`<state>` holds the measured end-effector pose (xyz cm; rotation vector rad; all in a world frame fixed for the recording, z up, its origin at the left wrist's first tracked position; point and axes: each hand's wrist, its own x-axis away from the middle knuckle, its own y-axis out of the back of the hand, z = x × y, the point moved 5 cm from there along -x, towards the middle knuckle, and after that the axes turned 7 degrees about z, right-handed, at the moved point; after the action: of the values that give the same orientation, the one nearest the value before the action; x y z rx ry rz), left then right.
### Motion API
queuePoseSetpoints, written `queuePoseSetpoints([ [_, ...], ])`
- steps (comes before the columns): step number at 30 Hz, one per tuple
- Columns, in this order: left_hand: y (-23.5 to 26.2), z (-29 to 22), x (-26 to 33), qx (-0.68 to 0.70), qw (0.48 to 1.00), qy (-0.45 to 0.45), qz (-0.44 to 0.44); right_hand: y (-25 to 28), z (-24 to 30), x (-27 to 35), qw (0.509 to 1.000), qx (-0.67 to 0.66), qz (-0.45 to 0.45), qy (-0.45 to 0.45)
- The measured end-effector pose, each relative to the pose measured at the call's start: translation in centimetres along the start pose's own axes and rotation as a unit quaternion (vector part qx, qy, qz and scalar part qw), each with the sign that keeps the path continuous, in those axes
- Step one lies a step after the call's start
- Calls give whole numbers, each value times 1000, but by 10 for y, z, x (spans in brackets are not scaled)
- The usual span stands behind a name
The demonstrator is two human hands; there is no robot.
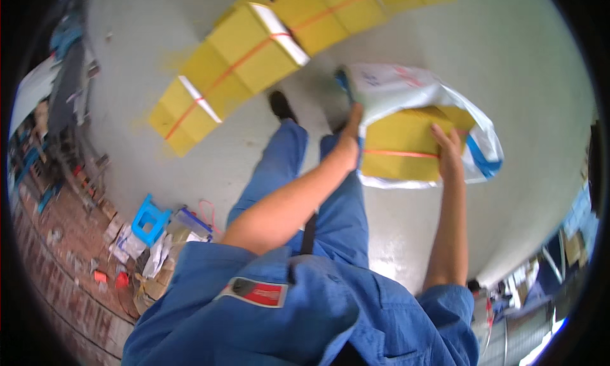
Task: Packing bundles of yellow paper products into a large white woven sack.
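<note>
Pale grey concrete floor [508, 67] fills most of the head view, glossy under the person's blue trousers and black shoe [280, 105]. Nearest the camera, blue work-shirt sleeves lead out to two bare forearms. The left hand [349, 140] has its grip closed around the gathered edge of a white woven plastic sack with blue trim [406, 86], pulling the mouth open. The right hand [448, 153] lies flat with fingers spread on the face of a yellow paper bundle tied with an orange strap [397, 147]; whether the thumb wraps under it cannot be told. That bundle sits partly inside the sack, its long axis running left to right across the view, the far right end already buried in the sack and the left end showing. Off to the left lie a small blue plastic stool [149, 218] and scattered papers. Farther away, a row of strapped yellow paper bundles [254, 48] stretches diagonally over the floor.
</note>
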<state>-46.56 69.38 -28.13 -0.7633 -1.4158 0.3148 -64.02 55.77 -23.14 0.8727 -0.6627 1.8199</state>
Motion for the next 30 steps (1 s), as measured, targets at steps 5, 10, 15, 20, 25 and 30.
queuePoseSetpoints([
  [5, 50, 47, 1, -92, 989, 57, -103, 9, 7, -4, 999, 32, 1, 35],
  [10, 50, 6, 78, -347, 933, 60, -73, 16, 24, 10, 912, 363, -171, 86],
  [15, 108, -91, 162, -342, 929, -40, -135, -176, 102, 39, 762, 517, -38, 387],
  [20, 190, -138, 236, -257, 938, -76, -219, -385, 79, 18, 554, 626, 171, 522],
  [25, 234, -145, 301, -201, 930, -121, -282, -479, 47, -2, 307, 778, 176, 519],
  [30, 249, -143, 321, -178, 937, -116, -278, -485, 53, -10, 322, 797, 187, 475],
])
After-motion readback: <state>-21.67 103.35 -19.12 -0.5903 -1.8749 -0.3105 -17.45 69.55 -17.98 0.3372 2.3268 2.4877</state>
